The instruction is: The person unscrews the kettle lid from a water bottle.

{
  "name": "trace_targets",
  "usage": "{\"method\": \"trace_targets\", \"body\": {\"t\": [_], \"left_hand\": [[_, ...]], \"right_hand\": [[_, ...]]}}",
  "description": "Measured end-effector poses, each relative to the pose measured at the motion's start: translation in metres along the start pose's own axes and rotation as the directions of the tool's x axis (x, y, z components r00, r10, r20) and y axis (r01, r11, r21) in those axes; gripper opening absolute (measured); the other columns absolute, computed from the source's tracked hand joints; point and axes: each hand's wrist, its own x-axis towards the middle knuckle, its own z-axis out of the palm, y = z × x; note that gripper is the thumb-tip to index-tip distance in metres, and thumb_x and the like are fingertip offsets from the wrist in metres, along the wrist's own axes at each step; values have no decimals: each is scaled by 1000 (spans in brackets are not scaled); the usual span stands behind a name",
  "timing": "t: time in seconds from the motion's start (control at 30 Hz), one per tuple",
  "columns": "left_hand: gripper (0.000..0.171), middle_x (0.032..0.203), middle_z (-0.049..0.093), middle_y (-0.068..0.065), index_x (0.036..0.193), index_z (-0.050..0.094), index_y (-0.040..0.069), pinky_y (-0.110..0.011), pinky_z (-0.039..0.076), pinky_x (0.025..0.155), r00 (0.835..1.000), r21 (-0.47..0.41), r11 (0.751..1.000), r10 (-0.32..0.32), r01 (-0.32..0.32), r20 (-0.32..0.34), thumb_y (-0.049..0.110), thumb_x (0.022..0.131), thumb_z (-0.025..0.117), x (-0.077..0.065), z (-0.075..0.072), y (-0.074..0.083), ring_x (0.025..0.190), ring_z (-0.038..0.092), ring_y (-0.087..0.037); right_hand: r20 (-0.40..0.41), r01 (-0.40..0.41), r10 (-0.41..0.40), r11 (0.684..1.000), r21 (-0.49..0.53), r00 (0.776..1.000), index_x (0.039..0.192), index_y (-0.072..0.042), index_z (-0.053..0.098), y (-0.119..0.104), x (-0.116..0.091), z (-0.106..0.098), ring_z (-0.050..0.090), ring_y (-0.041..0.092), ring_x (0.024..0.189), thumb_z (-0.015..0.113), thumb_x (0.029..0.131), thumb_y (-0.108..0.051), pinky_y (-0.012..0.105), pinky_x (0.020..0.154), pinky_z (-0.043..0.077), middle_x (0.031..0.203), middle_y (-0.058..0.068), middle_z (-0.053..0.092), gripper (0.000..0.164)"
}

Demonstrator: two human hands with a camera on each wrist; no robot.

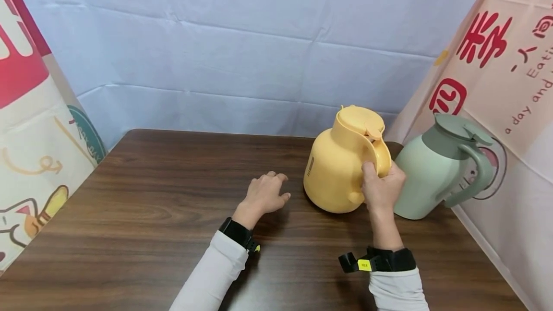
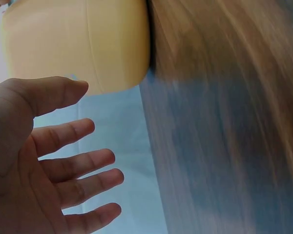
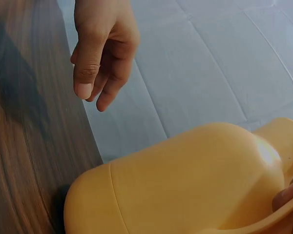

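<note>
A yellow thermos jug (image 1: 334,167) with a lid and side handle is upright at the right part of the table. My right hand (image 1: 382,186) grips its handle, fingers curled round it; in the right wrist view only some fingertips (image 3: 285,197) show at the handle. To the left of the jug, my left hand (image 1: 264,193) hovers over the table with nothing in it. The left wrist view shows its fingers (image 2: 83,161) spread and relaxed, the jug (image 2: 78,44) just beyond the thumb. A green thermos jug (image 1: 432,172) stands right of the yellow one, its handle turned to the right.
The dark wooden table (image 1: 173,205) runs under both jugs. A pale cloth backdrop (image 1: 237,52) hangs behind its far edge. Printed sheets flank it, one at the left (image 1: 34,157) and one at the right (image 1: 510,76), close beside the green jug.
</note>
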Motion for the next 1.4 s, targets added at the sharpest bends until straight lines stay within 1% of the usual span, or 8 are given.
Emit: {"method": "trace_targets", "body": {"t": [0.3, 0.4, 0.63, 0.77, 0.87, 1.03, 1.27, 1.4], "left_hand": [[42, 119, 56, -11, 126, 57, 11, -53, 40, 88, 1000, -28, 1000, -9, 8, -27, 30, 89, 64, -7, -6, -11, 101, 57, -30], [42, 120, 56, -11, 126, 57, 11, -54, 39, 88, 999, -29, 999, -22, 21, -31, 29, 89, 64, -11, -8, -17, 101, 57, -31], [43, 121, 56, -13, 127, 57, 11, -56, 39, 88, 998, -18, 999, -41, 40, -43, 29, 89, 63, -19, -18, -30, 101, 57, -32], [42, 121, 55, -13, 127, 57, 11, -56, 39, 89, 997, -13, 998, -62, 61, -53, 29, 89, 64, -22, -23, -35, 102, 56, -33], [43, 122, 55, -13, 127, 56, 11, -55, 39, 88, 996, -20, 997, -75, 74, -48, 28, 89, 63, -25, -26, -39, 102, 56, -33], [43, 122, 55, -14, 127, 56, 10, -54, 42, 85, 996, -27, 996, -82, 81, -34, 28, 88, 64, -32, -28, -46, 100, 58, -32], [44, 119, 56, -15, 126, 57, 7, -45, 48, 71, 995, -33, 995, -92, 91, -35, 25, 87, 66, -42, -35, -62, 93, 59, -29], [43, 116, 58, -15, 125, 57, 7, -41, 48, 64, 995, -2, 996, -92, 92, -43, 25, 87, 66, -47, -38, -69, 88, 60, -28]], "right_hand": [[79, 11, -16, 998, 62, 997, 66, 9, 58, -33, -18, 9, 40, 5, 29, 56, 77, 8, 18, 29, 33, 42, -6, 45, 11], [119, 9, -19, 996, 86, 993, 66, 12, 57, -38, -23, 13, 39, 5, 28, 57, 77, 8, 19, 28, 33, 42, -4, 46, 12], [201, -36, 8, 990, 135, 980, 65, 12, 56, -38, -29, 20, 41, 13, 27, 55, 77, 10, 21, 28, 34, 42, 3, 46, 12], [244, -38, -2, 986, 160, 970, 64, 14, 55, -37, -29, 22, 41, 19, 27, 52, 76, 11, 22, 27, 34, 42, 5, 45, 13], [276, -48, 1, 985, 164, 961, 64, 14, 54, -31, -28, 24, 41, 17, 27, 50, 75, 11, 22, 28, 34, 42, 5, 45, 13], [336, -104, 29, 973, 208, 941, 61, 9, 51, -18, -27, 26, 39, 14, 28, 49, 75, 12, 23, 27, 32, 40, 9, 42, 15], [429, -90, -52, 949, 303, 902, 58, 9, 47, -16, -30, 28, 34, 14, 26, 47, 78, 16, 23, 28, 28, 36, 6, 38, 21], [446, -95, -57, 945, 312, 893, 56, 5, 47, -19, -33, 30, 35, 14, 27, 48, 77, 16, 23, 28, 29, 36, 6, 39, 24]]}}
